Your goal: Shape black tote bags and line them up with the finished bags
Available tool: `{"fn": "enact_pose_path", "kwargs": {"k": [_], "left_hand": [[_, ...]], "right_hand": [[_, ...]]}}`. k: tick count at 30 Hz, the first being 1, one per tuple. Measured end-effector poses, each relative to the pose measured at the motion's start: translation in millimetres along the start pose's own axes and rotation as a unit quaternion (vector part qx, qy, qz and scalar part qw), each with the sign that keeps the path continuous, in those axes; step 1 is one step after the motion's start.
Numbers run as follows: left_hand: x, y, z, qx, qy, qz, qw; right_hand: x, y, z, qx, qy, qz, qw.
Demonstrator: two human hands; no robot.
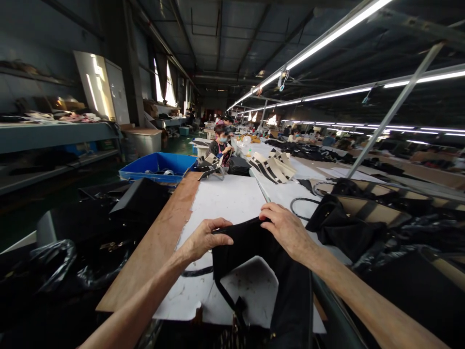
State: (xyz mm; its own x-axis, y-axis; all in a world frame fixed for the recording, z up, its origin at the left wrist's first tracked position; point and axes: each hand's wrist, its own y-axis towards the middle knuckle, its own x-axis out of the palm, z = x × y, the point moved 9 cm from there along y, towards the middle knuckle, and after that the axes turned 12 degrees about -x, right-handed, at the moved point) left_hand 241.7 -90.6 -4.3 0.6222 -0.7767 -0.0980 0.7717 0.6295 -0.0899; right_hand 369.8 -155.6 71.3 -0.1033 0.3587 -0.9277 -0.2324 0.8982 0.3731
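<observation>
A black bag [294,286] is held over the white-covered table [232,198], its top edge stretched between my two hands. My left hand [207,237] pinches the upper left corner of the edge between thumb and fingers. Further right, my right hand [285,228] has its fingers curled over the same edge. Through the bag's open middle the white sheet shows. A thin dark strap hangs down inside, and part of a cord-like loop lies at the left. The bag's lower part runs into shadow at the bottom of the view.
Black bags [341,223] with tan insides crowd the right, and more dark bags [138,203] are piled at left. A blue bin [156,166] stands beyond those. Ahead lie cream-and-black striped pieces [274,167]; a masked co-worker [220,145] sits past the table.
</observation>
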Motion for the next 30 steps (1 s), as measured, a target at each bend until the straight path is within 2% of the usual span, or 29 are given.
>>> {"fn": "enact_pose_path", "kwargs": {"k": [5,8,12,17,22,24,30], "left_hand": [[-1.0,2,-2,-0.002,-0.002,0.01,1.0],[-6.6,4,-1,0.0,0.029,0.054,0.998],[-12.1,8,2,-0.006,0.059,0.111,0.992],[-5.9,12,7,0.034,0.102,0.129,0.986],[-3.7,10,14,0.065,0.139,0.152,0.976],[-3.5,10,13,0.059,0.14,0.139,0.979],[0.0,16,3,0.026,0.096,0.05,0.994]], "right_hand": [[2,4,-1,-0.014,-0.004,0.004,1.0],[3,4,-2,-0.008,0.027,-0.002,1.0],[6,-2,-9,-0.02,0.099,-0.041,0.994],[15,-14,-10,-0.007,0.216,-0.119,0.969],[16,-22,-10,-0.002,0.228,-0.137,0.964],[16,-22,-9,0.005,0.224,-0.126,0.966],[9,-18,13,0.069,0.186,-0.045,0.979]]}}
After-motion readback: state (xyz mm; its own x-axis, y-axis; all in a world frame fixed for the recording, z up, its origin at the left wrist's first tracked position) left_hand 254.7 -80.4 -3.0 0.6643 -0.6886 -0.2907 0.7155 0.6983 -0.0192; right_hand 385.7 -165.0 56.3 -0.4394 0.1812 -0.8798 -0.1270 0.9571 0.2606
